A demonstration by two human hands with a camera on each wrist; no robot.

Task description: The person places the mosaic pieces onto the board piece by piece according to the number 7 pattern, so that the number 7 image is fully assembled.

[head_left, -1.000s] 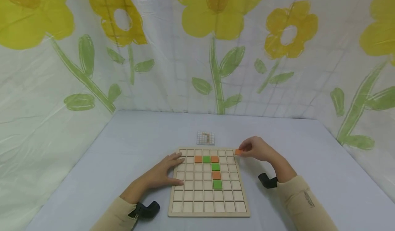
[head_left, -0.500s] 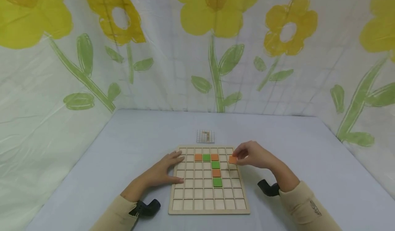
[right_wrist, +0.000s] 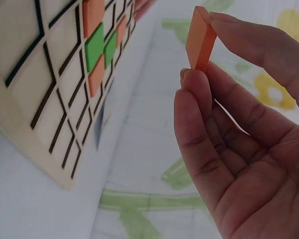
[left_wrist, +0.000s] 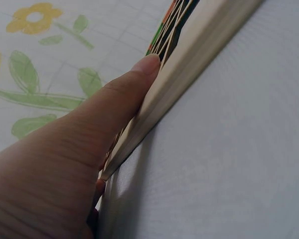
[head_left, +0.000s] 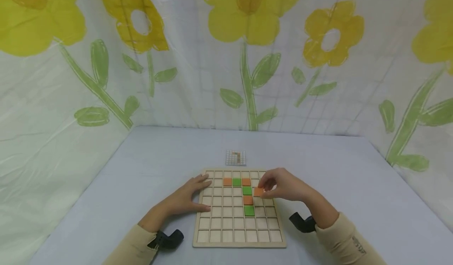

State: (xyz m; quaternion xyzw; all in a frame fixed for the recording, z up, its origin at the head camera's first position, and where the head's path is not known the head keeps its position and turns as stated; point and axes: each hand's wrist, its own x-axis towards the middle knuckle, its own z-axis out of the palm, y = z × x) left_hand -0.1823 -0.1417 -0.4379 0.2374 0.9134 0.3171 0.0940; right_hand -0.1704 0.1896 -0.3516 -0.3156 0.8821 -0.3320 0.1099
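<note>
A wooden grid board (head_left: 239,236) lies on the table with several orange and green square tiles set in its cells, forming a row near the top and a column down from it. My right hand (head_left: 286,185) pinches an orange square tile (right_wrist: 200,40) between thumb and fingers, over the right side of the board beside the green tile (head_left: 247,190). My left hand (head_left: 184,197) rests on the board's left edge, fingers spread; its thumb lies on the rim in the left wrist view.
Behind the board lies a small card (head_left: 235,157) printed with a grid and a tile pattern. The pale table (head_left: 170,147) extends to a white curtain (head_left: 198,80) with painted yellow flowers. Black wrist cameras (head_left: 170,240) stick out below the sleeves.
My right hand has carried the orange tile left and nearer, from beyond the board's upper right edge to over its right columns. The left hand has stayed in place.
</note>
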